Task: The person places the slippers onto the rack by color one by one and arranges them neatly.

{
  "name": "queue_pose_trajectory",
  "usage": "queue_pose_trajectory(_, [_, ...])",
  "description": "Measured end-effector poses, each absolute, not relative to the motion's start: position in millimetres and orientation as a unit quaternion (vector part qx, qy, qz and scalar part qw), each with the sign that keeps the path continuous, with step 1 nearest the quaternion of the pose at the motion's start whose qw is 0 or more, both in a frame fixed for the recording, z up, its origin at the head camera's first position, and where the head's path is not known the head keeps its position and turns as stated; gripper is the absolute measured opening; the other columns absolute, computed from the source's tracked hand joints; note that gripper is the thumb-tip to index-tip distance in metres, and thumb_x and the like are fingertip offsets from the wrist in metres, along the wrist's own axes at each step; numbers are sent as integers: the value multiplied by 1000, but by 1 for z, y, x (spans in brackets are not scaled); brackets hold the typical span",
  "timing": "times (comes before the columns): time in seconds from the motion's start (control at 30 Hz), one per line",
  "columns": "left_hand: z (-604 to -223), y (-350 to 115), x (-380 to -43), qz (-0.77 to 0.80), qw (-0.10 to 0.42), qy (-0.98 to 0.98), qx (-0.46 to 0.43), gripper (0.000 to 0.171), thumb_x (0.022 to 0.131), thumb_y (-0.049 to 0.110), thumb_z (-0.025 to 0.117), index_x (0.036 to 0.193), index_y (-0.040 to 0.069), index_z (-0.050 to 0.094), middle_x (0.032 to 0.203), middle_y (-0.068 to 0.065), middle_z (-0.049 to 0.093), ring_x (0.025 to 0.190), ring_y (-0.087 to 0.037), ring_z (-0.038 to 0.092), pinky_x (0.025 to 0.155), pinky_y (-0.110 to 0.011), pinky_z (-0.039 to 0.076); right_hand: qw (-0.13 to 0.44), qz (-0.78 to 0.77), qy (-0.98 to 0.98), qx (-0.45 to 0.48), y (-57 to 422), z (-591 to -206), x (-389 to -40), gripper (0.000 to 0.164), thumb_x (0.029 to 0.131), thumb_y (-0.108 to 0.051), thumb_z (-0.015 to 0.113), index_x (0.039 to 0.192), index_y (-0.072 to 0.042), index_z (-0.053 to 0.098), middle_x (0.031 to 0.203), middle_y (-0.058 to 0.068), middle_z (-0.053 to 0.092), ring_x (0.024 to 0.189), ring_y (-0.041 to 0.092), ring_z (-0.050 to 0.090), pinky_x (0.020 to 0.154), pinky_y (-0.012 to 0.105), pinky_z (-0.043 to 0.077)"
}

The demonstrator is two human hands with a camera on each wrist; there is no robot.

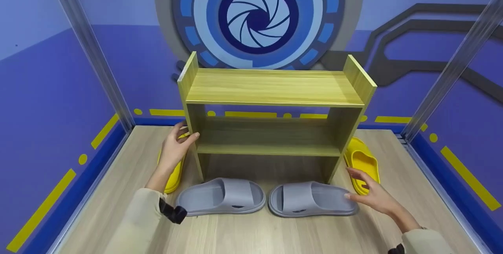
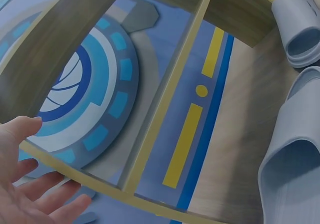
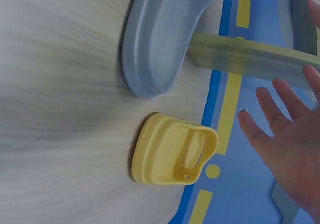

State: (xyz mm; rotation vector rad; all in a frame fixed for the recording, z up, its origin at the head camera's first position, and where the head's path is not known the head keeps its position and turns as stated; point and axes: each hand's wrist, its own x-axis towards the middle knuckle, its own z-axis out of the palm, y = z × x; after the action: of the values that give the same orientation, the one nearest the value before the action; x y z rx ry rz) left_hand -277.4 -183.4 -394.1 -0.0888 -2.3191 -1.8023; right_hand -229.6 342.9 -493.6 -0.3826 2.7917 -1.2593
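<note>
A light wooden shelf (image 1: pixel 271 88) with side panels stands upright near the back wall. My left hand (image 1: pixel 177 144) is at the front edge of its left side panel; in the left wrist view the fingers (image 2: pixel 47 186) are spread and the thumb stands apart from them. My right hand (image 1: pixel 373 196) has loosely extended fingers, near the heel of the right grey slipper (image 1: pixel 298 197) and a yellow clog (image 1: pixel 363 161). The other grey slipper (image 1: pixel 239 193) lies in front of the shelf. Another yellow clog (image 1: pixel 173 179) is partly hidden behind my left arm.
Blue printed walls (image 1: pixel 129 61) enclose the wood-patterned floor (image 1: pixel 235 234) at the back and both sides. Metal corner posts (image 1: pixel 92 50) rise at the back left and back right. The shelf's middle board (image 1: pixel 271 134) holds nothing.
</note>
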Motion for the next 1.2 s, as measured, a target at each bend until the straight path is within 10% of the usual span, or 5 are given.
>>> queue_pose_trajectory(1.2, [-394, -177, -294, -510, 175, -841, -33, 42, 85, 13, 56, 122, -4, 47, 113, -23, 53, 99, -34, 54, 77, -41, 45, -1, -350, 895, -276, 301, -552, -247, 83, 64, -37, 76, 131, -7, 38, 124, 15, 44, 111, 34, 40, 84, 55, 31])
